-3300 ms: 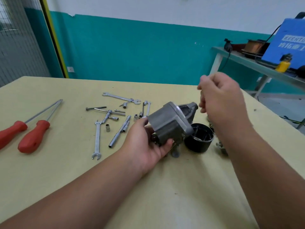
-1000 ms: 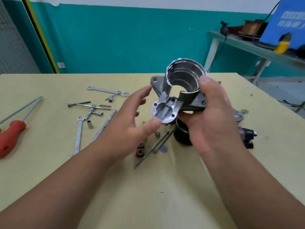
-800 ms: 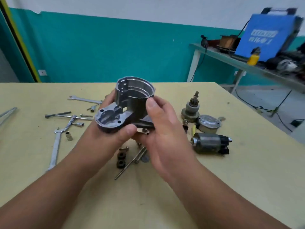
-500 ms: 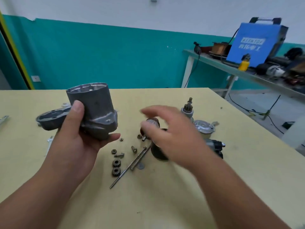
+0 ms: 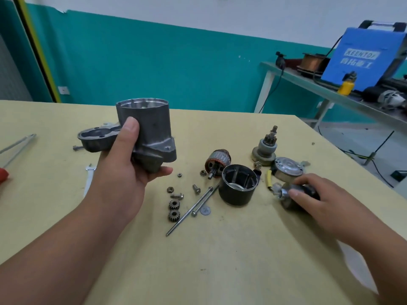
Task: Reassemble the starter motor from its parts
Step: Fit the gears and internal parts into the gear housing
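Left hand (image 5: 123, 172) grips housing (image 5: 145, 130); right hand (image 5: 317, 199) grasps solenoid (image 5: 286, 191).

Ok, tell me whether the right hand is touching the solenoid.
Touching. The head view shows the right hand closed over the solenoid, thumb on it.

Matt grey cast-metal housing (image 5: 152, 137), glossy black steel cylinder (image 5: 239, 188), possibly copper-wound armature (image 5: 218, 162), smooth matt yellowish tabletop (image 5: 220, 260)
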The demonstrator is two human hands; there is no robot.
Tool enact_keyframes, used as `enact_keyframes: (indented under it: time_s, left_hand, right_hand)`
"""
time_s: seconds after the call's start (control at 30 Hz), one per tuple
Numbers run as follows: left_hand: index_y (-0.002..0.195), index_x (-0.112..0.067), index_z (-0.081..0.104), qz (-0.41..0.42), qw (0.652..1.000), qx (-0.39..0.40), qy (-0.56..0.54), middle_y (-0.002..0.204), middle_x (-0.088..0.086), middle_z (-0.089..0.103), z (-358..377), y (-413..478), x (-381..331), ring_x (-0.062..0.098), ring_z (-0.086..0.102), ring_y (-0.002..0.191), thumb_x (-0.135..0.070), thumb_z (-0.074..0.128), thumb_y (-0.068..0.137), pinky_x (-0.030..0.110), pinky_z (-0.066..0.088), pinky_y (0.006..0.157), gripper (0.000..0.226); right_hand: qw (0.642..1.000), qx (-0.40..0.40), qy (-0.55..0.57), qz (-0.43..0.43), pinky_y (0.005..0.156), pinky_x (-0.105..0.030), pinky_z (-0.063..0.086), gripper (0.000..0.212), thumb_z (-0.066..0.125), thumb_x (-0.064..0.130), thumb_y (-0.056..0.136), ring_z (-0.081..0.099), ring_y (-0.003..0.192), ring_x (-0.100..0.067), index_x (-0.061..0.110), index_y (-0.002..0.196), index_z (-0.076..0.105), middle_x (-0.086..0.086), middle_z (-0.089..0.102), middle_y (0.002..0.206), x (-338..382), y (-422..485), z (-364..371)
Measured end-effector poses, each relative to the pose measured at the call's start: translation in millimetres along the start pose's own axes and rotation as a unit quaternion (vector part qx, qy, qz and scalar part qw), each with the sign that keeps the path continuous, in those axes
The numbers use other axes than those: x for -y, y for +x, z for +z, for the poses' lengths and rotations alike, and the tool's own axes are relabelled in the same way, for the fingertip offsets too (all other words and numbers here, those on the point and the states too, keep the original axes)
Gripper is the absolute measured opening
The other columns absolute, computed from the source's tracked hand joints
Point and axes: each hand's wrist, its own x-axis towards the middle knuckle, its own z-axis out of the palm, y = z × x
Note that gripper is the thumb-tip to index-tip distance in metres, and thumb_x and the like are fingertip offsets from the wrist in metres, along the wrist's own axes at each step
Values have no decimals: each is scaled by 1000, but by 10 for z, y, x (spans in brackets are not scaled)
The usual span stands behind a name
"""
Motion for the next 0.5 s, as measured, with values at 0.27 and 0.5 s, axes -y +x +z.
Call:
enact_keyframes:
  time_s: [0.27, 0.5]
  left_hand:
    - [148, -20, 58, 6, 1000, -22, 3, 129, 6, 77, -14, 30, -41, 30, 78, 112, -58, 64, 92, 46, 67, 70, 68]
    - [146, -23, 59, 4, 1000, -27, 6, 127, 4, 79, -20, 39, -54, 28, 78, 110, -58, 63, 93, 43, 66, 68, 63]
  right_hand:
    - [997, -35, 19, -63, 84, -28, 42, 30, 55, 55, 91, 54, 112, -11, 46, 118, 60, 14, 62, 124, 553, -9, -170]
    - [992, 92, -9, -87, 81, -32, 49, 50, 53, 65, 98, 61, 104, -14, 41, 142, 51, 4, 61, 137, 1408, 705, -12]
